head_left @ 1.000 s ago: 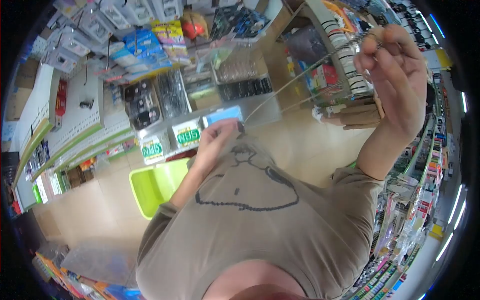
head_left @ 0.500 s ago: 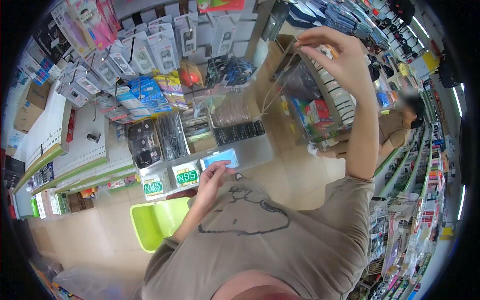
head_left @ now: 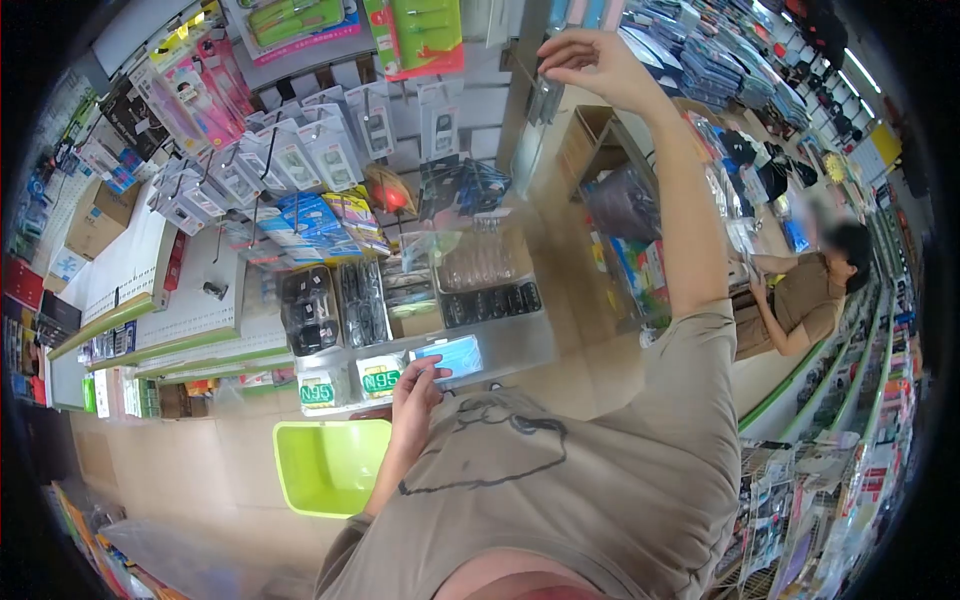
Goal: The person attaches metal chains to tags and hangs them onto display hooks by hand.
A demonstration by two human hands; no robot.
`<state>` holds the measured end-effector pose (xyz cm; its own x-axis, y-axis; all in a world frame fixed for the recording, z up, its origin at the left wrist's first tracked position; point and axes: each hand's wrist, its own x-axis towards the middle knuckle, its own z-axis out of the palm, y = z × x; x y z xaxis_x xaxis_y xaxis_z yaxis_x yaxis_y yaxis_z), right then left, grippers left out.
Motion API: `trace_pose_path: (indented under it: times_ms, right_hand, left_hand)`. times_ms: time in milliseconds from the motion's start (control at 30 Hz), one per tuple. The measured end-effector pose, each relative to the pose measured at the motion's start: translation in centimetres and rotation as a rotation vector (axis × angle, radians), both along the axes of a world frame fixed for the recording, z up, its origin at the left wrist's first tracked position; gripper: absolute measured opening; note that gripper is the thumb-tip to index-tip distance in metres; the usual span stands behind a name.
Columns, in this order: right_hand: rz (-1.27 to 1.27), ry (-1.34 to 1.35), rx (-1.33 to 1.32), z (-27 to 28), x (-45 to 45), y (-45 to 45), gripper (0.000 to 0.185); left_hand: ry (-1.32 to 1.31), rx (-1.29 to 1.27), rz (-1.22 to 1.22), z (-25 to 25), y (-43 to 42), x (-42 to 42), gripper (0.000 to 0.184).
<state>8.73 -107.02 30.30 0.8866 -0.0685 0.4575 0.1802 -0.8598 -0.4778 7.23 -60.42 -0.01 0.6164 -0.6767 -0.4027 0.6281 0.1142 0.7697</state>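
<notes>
My left hand [head_left: 414, 392] is low in the middle, its fingers bent and a little apart at the left edge of a light-blue packet [head_left: 455, 356]. That packet lies on the front of a grey display shelf [head_left: 515, 347]. Beside it are white packs with green N95 labels [head_left: 381, 378]. My right hand [head_left: 590, 66] is raised at the top, beside a grey upright post [head_left: 531, 60]. Its thumb and fingertips come together; whatever they pinch is too small to make out. Clear boxes of black items [head_left: 490, 302] stand behind the packet.
A lime-green basket [head_left: 334, 460] is below the N95 packs. Blister packs [head_left: 330, 150] hang on hooks ahead, and white shelves [head_left: 190, 300] run along the left. A person [head_left: 805, 300] in brown stands at the right near a stocked rack [head_left: 860, 400].
My right hand has moved left and up to the post; a cord seen under it earlier no longer shows. My left hand has drawn back to the packet's left edge. The view has shifted.
</notes>
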Motion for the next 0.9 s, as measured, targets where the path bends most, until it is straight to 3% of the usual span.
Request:
trace_pose_path:
  times_ms: [633,733,900]
  right_hand:
    - [0.076,-0.233,0.009,-4.5,6.7,-6.7,0.025]
    - [0.057,-0.052,0.176,-3.6,5.6,-5.6,0.026]
    - [0.002,-0.221,0.01,-4.0,3.2,-4.9,0.024]
  left_hand:
    - [-0.056,0.077,0.232,2.0,-3.8,-4.5,0.025]
    - [-0.048,0.078,0.233,1.8,-4.6,-5.1,0.026]
    - [-0.093,0.11,0.21,0.4,-5.5,-6.1,0.029]
